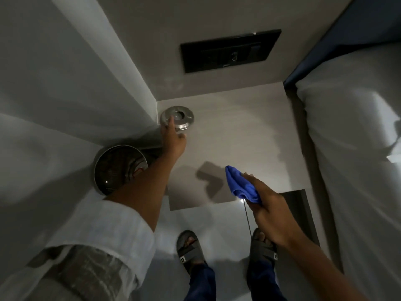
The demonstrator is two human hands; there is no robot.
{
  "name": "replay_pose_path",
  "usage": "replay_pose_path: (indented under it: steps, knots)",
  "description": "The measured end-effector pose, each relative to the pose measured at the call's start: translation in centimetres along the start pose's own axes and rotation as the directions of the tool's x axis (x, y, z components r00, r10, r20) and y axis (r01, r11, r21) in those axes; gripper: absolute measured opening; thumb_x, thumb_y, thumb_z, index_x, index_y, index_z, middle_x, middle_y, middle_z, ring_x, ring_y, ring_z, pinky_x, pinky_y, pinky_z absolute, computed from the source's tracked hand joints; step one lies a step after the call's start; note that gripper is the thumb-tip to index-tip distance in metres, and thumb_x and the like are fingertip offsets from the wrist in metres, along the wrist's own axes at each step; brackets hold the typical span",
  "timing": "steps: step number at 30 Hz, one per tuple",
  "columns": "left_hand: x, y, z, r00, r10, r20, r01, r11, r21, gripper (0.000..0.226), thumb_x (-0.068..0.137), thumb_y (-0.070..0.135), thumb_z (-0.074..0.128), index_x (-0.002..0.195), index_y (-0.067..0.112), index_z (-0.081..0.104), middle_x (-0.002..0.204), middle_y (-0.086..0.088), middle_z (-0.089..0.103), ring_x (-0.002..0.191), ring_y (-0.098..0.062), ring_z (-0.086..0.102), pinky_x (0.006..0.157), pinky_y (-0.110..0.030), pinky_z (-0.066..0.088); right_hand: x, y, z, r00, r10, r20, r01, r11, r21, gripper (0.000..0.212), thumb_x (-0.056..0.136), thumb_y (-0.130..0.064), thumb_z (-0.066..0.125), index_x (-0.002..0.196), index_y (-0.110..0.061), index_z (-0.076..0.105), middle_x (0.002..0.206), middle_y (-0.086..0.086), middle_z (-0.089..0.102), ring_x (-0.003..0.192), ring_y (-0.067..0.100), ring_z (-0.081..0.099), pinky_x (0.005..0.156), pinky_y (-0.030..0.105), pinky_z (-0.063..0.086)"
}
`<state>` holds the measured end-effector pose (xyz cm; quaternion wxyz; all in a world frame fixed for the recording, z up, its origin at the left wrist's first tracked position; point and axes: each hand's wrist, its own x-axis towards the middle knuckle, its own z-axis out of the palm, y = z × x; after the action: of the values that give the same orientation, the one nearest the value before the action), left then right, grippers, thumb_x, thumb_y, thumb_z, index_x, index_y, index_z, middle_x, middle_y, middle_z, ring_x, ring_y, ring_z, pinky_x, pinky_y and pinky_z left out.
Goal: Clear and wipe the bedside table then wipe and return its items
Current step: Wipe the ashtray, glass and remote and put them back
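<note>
A round silver metal dish, like an ashtray, sits in the far left corner of the pale bedside table. My left hand reaches to it, fingers on its near left rim, gripping it. My right hand hovers over the table's front edge, closed around a bunched blue cloth. The rest of the tabletop shows nothing on it.
A metal waste bin stands on the floor left of the table, partly behind my left arm. The bed with white bedding borders the table on the right. A black switch panel is set in the wall behind. My sandalled feet stand in front.
</note>
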<state>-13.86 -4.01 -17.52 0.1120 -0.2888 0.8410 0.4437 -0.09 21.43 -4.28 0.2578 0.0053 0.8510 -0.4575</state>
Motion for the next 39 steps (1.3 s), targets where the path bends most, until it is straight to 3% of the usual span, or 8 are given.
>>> replay_pose_path:
  steps: [4,11,14,18,23,31,34,39]
  knots:
    - [0.0,-1.4,0.3,0.996,-0.008,0.088,-0.017,0.957,0.290,0.087,0.090,0.008,0.057,0.154,0.015,-0.001,0.158,-0.028,-0.003,0.147,-0.041,0.009,0.119,-0.039,0.018,-0.3,0.4,-0.6,1.000,0.005,-0.009,-0.005,0.999,0.045,0.060,0.091,0.008,0.051,0.139,-0.027,0.047,0.131,-0.013,0.057,0.119,-0.006,0.052,0.104,0.010,0.038]
    - [-1.3,0.1,0.5,0.996,0.022,0.085,-0.070,0.773,0.630,0.090,0.090,0.032,0.059,0.154,0.020,-0.003,0.159,-0.028,-0.010,0.147,-0.045,-0.003,0.118,-0.054,0.011,-1.4,2.0,-2.6,0.996,0.010,-0.086,-0.002,0.996,0.085,0.059,0.092,0.008,0.052,0.143,-0.021,0.045,0.141,-0.005,0.053,0.132,0.006,0.046,0.112,0.024,0.035]
    - [-5.4,2.7,2.5,0.955,0.257,0.148,-0.286,0.660,0.695,0.089,0.087,0.030,0.060,0.155,0.023,0.003,0.160,-0.024,-0.003,0.147,-0.043,0.004,0.118,-0.057,0.014,-2.7,2.6,-4.0,0.977,0.037,-0.211,-0.024,0.998,0.066,0.061,0.091,0.009,0.052,0.141,-0.023,0.043,0.150,-0.003,0.042,0.129,-0.005,0.043,0.102,0.004,0.034]
    - [-13.7,8.3,8.3,0.810,0.489,0.323,-0.578,0.573,0.581,0.079,0.084,0.017,0.058,0.153,0.021,0.019,0.159,-0.019,0.019,0.146,-0.036,0.021,0.116,-0.047,0.024,-5.4,3.5,-7.3,0.912,0.092,-0.401,-0.078,0.996,0.051,0.043,0.094,-0.005,0.055,0.135,-0.018,0.050,0.150,-0.003,0.038,0.121,-0.012,0.042,0.084,-0.004,0.027]
    - [-23.0,17.0,14.7,0.562,0.780,0.274,-0.817,0.473,0.330,0.059,0.076,0.004,0.051,0.135,0.016,0.051,0.131,-0.009,0.057,0.120,-0.028,0.052,0.099,-0.039,0.045,-10.7,5.2,-14.0,0.744,0.200,-0.638,-0.101,0.977,0.188,0.018,0.091,-0.004,0.051,0.102,-0.019,0.054,0.082,-0.010,0.057,0.074,-0.005,0.054,0.062,0.010,0.036]
    - [-32.9,26.9,26.7,0.174,0.917,0.360,-0.978,0.119,0.171,0.026,0.085,0.019,0.068,0.110,0.011,0.070,0.119,-0.008,0.069,0.114,-0.025,0.062,0.095,-0.038,0.051,-17.7,10.4,-24.5,0.425,0.458,-0.781,-0.061,0.875,0.480,0.032,0.092,-0.019,0.046,0.123,-0.019,0.054,0.105,0.004,0.063,0.084,0.014,0.055,0.075,0.029,0.048]
    - [-34.3,29.5,31.2,0.233,0.809,0.540,-0.966,0.127,0.227,0.049,0.089,0.030,0.066,0.132,0.009,0.057,0.138,-0.015,0.057,0.130,-0.029,0.051,0.107,-0.039,0.040,-19.0,12.8,-26.9,0.399,0.523,-0.753,-0.066,0.835,0.546,0.026,0.096,-0.015,0.045,0.120,-0.016,0.054,0.094,-0.003,0.058,0.071,0.006,0.050,0.055,0.011,0.041]
    - [-34.6,32.4,33.9,0.438,0.686,0.581,-0.894,0.268,0.358,0.063,0.091,0.036,0.062,0.146,0.019,0.036,0.135,-0.010,0.055,0.123,-0.029,0.052,0.101,-0.037,0.039,-19.7,14.3,-27.7,0.454,0.521,-0.723,-0.062,0.828,0.558,0.025,0.096,-0.016,0.048,0.117,-0.029,0.054,0.095,-0.014,0.059,0.085,0.010,0.057,0.072,0.024,0.045]
